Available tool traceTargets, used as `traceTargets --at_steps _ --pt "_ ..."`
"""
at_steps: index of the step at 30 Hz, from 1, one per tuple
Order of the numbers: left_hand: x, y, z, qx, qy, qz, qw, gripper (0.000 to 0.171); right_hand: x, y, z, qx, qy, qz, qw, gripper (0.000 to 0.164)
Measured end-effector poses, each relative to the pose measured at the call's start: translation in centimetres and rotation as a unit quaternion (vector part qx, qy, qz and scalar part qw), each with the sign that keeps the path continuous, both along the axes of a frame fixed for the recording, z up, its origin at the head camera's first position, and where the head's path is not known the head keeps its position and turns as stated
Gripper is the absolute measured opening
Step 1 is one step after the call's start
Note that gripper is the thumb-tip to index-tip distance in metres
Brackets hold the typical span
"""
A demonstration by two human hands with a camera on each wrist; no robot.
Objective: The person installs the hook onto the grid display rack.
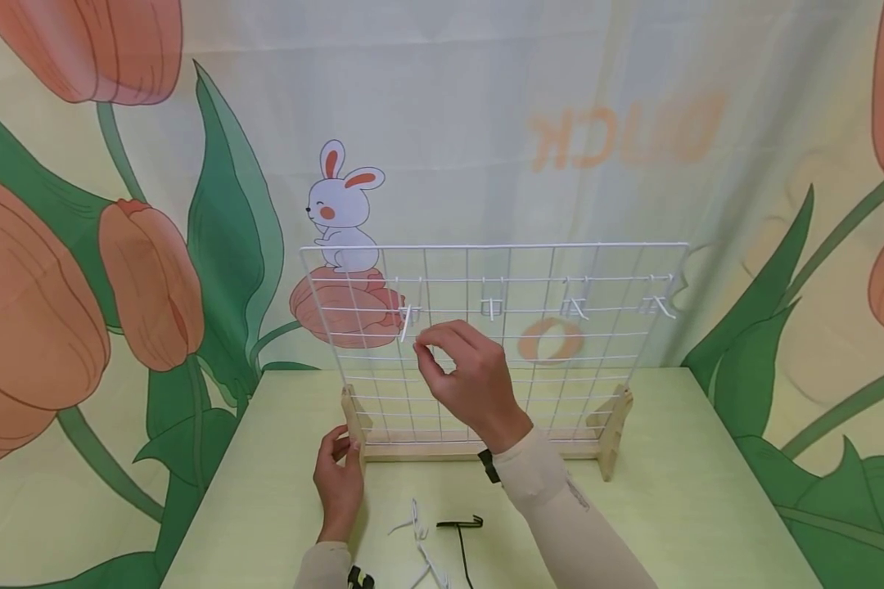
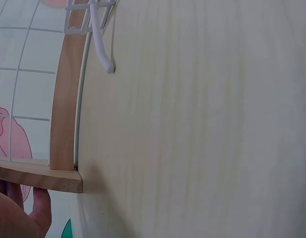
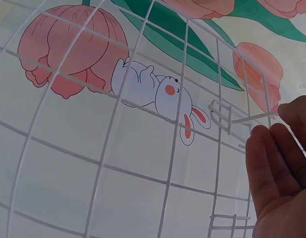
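A white wire grid panel [image 1: 511, 348] stands upright in a wooden stand [image 1: 479, 451]. My left hand [image 1: 340, 483] grips the stand's left foot, with fingers showing beneath the wood [image 2: 39, 177] in the left wrist view. My right hand [image 1: 471, 376] is raised in front of the grid. Its thumb and forefinger pinch at the free end of the leftmost white hook [image 3: 252, 118], whose back plate sits on the grid wires. More white hooks [image 1: 492, 307] hang in a row to the right, at about the same height.
On the table [image 1: 265, 507], in front of the stand, lie loose white hooks [image 1: 417, 523] and a black hook [image 1: 460, 523]. Behind the grid hangs a curtain [image 1: 442, 123] printed with tulips and a rabbit. The stand's right foot [image 1: 613, 433] rests on the tabletop.
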State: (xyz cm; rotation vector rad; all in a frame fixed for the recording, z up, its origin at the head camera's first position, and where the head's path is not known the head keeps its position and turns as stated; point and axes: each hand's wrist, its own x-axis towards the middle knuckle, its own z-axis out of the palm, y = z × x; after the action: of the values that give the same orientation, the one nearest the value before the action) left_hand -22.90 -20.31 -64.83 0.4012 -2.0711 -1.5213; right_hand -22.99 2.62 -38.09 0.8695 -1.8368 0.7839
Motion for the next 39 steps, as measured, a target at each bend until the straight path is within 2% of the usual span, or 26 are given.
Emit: traceTargets --at_steps 7,17,23,35,39 --pt "0.1 0.0 0.2 0.004 -0.009 -0.003 0.9999 0.034 1.2 1.6 -2.1 -0.003 -0.038 0.012 0.999 0.011" --pt "0.0 -0.1 0.4 0.001 -0.009 0.006 0.9999 0.034 2.9 5.2 -8.9 0.036 -0.098 -0.006 0.995 0.018" --pt "0.2 0.1 0.3 -0.003 -0.012 -0.003 0.9999 0.034 4.1 6.3 -11.6 0.049 -0.132 -0.02 0.99 0.02" --pt "0.2 0.0 0.2 -0.01 -0.021 -0.008 0.9997 0.034 6.6 6.7 -16.1 0.006 -0.22 -0.029 0.975 0.023" --pt "0.1 0.0 0.2 -0.005 -0.025 -0.008 0.9996 0.034 7.5 6.5 -17.7 -0.012 -0.252 -0.025 0.967 0.023"
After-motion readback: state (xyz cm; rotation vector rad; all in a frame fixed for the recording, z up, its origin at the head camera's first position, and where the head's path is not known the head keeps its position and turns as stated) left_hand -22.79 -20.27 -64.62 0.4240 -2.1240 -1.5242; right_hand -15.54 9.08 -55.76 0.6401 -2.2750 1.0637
